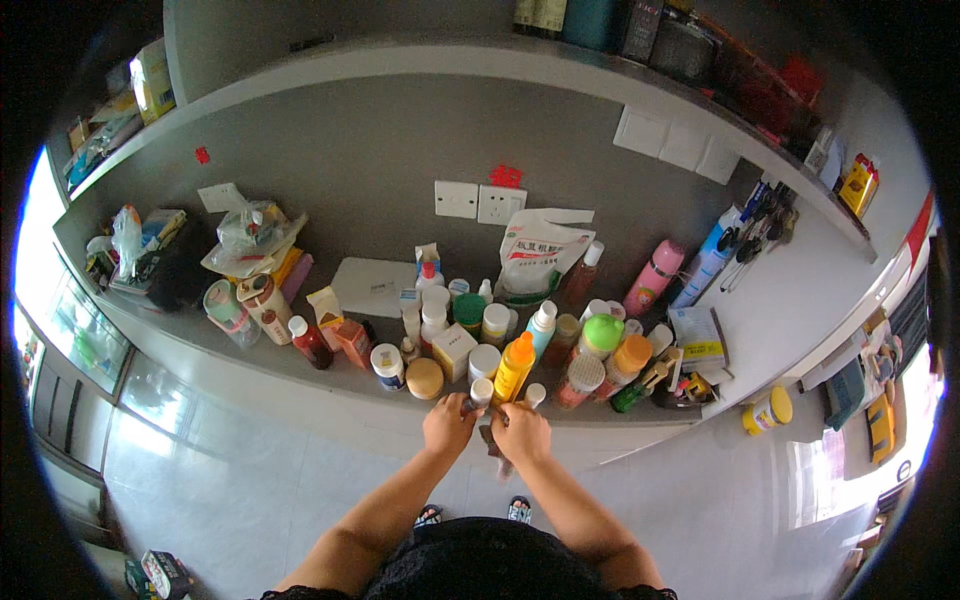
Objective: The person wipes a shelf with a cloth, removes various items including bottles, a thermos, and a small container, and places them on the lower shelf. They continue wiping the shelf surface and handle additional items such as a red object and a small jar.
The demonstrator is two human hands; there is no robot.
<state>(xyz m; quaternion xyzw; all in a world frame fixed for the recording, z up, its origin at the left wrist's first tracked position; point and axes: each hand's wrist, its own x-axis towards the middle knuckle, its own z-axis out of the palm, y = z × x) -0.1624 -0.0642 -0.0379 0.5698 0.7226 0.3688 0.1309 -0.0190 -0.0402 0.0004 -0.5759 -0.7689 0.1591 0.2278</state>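
- The left hand (449, 424) is at the front edge of the tabletop (250, 345), its grip curled round a small dark bottle (471, 404) with a white cap.
- The right hand (522, 433) is just beside the left, almost touching it; its grip is closed on a brownish cloth (495, 452) that hangs down between the hands, in front of the tabletop's edge.
- A yellow bottle (514, 367) with an orange cap stands at the front edge, right behind the hands.
- A tan-lidded jar (425, 379) sits just left of them and a small white-capped bottle (534, 395) just right, both at the front edge.
- More bottles and jars crowd the middle of the tabletop, among them a green-capped bottle (600, 337).
- A white pouch (538, 255) leans on the wall at the back edge.
- Plastic bags (250, 235) are heaped toward the left end.
- A yellow jar (768, 411) stands apart at the right end.
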